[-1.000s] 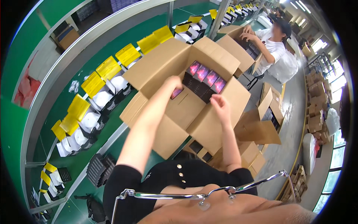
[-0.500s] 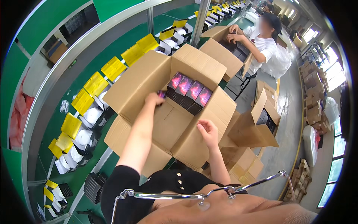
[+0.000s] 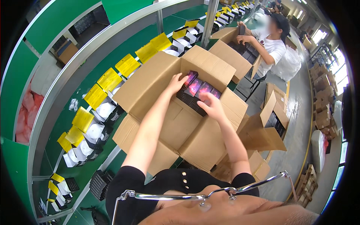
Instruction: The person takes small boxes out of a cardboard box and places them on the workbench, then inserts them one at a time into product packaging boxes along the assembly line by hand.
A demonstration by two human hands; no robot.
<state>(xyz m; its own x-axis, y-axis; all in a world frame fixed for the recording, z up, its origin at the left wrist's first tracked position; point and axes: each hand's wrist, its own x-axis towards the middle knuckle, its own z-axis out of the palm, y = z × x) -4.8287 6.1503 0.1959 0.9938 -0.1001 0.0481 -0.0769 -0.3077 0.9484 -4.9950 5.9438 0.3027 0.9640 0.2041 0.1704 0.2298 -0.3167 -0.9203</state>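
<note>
In front of me a large open cardboard carton (image 3: 150,88) holds rows of small dark boxes (image 3: 204,88) with pink and purple tops, stacked against its far wall. My left hand (image 3: 177,83) grips a small dark box (image 3: 191,77) by its near left side; the box sits at the left end of the rows, higher than its neighbours. Above the right part of the stack is my right hand (image 3: 212,105), fingers bent and apart from the thumb, with nothing visible in it. Its fingers hide part of the box tops.
Green conveyor shelving (image 3: 123,90) at left carries open boxes with yellow flaps (image 3: 127,65) and white round items. At the far right, a co-worker (image 3: 275,47) handles a dark box over another carton (image 3: 230,56). An open carton (image 3: 262,131) stands at right.
My left hand has carried the small box from the stack's left side up onto its left end. My right hand has moved from the carton's right flap to over the stack.
</note>
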